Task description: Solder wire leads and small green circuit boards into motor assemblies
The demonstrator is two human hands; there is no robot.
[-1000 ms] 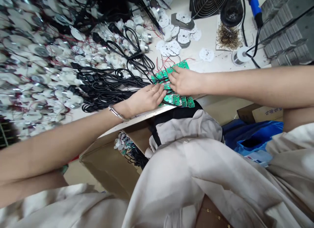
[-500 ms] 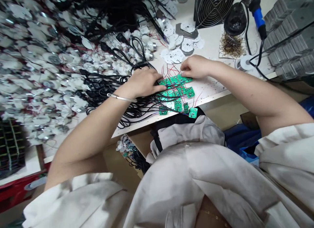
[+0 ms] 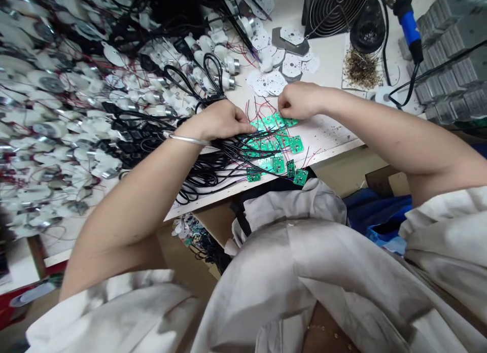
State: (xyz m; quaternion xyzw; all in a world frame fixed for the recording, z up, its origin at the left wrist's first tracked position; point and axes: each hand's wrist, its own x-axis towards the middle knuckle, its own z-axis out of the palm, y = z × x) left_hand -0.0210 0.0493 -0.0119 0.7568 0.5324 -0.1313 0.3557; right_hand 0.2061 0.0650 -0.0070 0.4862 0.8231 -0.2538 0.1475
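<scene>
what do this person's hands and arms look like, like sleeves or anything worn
Both hands, left and right, are ungloved. A slim, silvery bracelet circles the left wrist; none shows on the right. The loose, pale beige sleeves have ruffled edges and leave the forearms bare. No markings can be made out on them.

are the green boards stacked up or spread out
Spread out: the green boards lie in rough rows on the white bench, some with gaps between.

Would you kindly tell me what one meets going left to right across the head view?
Heap of white parts, left hand, green circuit boards, right hand, brown-speckled pad, blue-handled tool.
</scene>
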